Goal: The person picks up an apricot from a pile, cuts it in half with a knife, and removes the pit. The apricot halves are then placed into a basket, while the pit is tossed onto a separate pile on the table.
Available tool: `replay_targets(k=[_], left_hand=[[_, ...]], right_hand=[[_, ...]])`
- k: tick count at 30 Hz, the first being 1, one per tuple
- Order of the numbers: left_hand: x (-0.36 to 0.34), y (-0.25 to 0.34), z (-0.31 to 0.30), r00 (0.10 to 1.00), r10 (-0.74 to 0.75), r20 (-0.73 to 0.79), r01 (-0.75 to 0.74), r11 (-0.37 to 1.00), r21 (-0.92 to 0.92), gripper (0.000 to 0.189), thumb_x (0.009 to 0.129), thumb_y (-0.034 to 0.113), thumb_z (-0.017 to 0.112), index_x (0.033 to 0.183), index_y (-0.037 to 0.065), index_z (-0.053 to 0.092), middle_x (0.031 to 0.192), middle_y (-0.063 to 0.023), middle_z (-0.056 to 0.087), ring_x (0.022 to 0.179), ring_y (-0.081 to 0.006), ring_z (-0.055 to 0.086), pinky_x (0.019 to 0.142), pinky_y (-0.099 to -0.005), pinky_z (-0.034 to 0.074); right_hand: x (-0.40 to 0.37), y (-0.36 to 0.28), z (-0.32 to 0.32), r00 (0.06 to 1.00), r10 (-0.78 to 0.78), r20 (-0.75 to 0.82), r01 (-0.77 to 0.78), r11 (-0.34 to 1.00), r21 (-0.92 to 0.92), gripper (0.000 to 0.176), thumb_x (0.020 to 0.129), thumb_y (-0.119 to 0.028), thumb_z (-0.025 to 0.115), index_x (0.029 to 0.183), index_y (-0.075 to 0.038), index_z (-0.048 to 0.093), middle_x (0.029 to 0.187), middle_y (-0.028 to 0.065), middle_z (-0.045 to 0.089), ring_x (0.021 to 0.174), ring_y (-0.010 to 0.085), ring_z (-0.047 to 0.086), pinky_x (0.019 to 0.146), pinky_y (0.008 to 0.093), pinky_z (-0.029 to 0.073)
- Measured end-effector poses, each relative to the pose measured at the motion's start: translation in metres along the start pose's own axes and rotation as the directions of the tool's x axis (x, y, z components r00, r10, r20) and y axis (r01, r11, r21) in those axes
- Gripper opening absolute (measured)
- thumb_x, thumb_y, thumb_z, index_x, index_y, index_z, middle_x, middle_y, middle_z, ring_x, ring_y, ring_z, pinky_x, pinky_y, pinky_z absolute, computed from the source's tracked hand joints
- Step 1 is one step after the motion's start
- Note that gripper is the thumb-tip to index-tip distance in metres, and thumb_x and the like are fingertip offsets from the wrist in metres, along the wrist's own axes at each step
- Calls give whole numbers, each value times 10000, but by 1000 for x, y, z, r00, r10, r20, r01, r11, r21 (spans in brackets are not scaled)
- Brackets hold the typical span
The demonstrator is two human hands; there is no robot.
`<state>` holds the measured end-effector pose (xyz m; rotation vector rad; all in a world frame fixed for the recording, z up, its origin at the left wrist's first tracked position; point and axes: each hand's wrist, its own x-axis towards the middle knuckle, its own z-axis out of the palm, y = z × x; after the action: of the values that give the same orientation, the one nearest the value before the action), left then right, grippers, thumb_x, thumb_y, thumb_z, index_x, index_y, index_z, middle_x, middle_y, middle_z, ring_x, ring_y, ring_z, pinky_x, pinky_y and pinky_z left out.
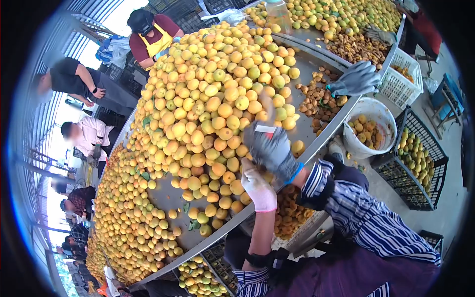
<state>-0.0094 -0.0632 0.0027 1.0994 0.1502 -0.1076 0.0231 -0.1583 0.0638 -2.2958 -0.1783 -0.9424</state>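
Observation:
My left hand [259, 189], in a white glove with a pink cuff, is at the metal table's near edge, beside the piled yellow-orange fruit [198, 99]. Just above and to the right is my right hand [272, 148], in a grey glove with a blue cuff, blurred by motion. A small white and red item [265, 129] shows at its upper side; I cannot make out what it is. The two hands almost meet, and whatever lies between them is hidden. The fingers of both are mostly out of sight.
Grey gloves [354, 79] lie at the table's right rim, near brown pits [316, 96]. Below stand a white bucket [391, 121] of fruit, a black crate [438, 168] and a white crate [413, 91]. Other people work across the table and along its left side.

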Motion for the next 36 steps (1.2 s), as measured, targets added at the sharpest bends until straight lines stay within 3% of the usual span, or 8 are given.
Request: replay_targets(k=[4,18,20,21,22,25,30,36], left_hand=[[2,1,-6,993,119,-4,-105,894,435,601,903,585,337,1122,46,490,1030,-61,480,875,-180,495,646,-354,508],[-9,13,5,957,265,121,-290,831,475,529,935,413,356,1182,-46,442,1114,-111,510,918,-210,522,791,-325,462],[-11,13,5,986,155,56,-165,930,329,475,918,311,459,1201,-68,418,1125,-120,514,918,-216,526,816,-321,453],[-5,2,-6,846,462,266,-508,549,664,478,817,178,560,1196,-70,407,1111,-134,516,909,-239,533,828,-336,457],[1,-5,-13,602,566,562,-663,-38,748,557,715,45,661,1192,-72,397,1096,-147,517,901,-261,540,840,-351,460],[6,-10,-15,816,469,339,-533,381,756,679,530,-98,699,1139,-66,400,1017,-159,529,894,-323,547,820,-368,466],[-8,4,-4,995,-95,27,98,966,-240,511,693,52,662,1138,-14,419,952,-83,543,830,-228,571,623,-357,497],[-10,3,8,947,291,135,-313,741,594,474,874,511,456,1001,55,493,938,-81,551,833,-194,565,632,-316,484]], right_hand=[[-1,14,7,650,498,574,-300,-526,796,96,869,-157,601,923,-78,606,645,-18,554,422,86,469,357,229,366],[-3,27,1,631,427,648,-315,-622,717,185,867,-244,607,758,-104,553,525,-23,470,383,137,450,370,276,362],[4,17,-2,952,288,-108,-128,691,712,99,844,-159,589,836,-61,584,672,15,556,572,190,566,494,297,448],[3,15,-1,953,284,-106,-126,690,713,99,844,-159,589,836,-61,584,672,15,556,572,190,566,494,297,448],[3,14,0,915,402,28,-229,461,857,99,853,-165,590,833,-69,586,662,8,552,549,170,553,472,281,433],[-5,14,6,702,486,521,-370,-376,850,106,879,-182,592,823,-92,594,632,-15,540,482,111,513,407,235,389],[-8,24,5,508,451,734,-382,-646,661,205,867,-273,624,757,-128,530,483,-68,390,334,68,349,313,231,283],[-5,24,2,510,497,702,-390,-594,703,256,877,-317,599,725,-132,508,463,-65,368,325,89,336,312,254,266]])
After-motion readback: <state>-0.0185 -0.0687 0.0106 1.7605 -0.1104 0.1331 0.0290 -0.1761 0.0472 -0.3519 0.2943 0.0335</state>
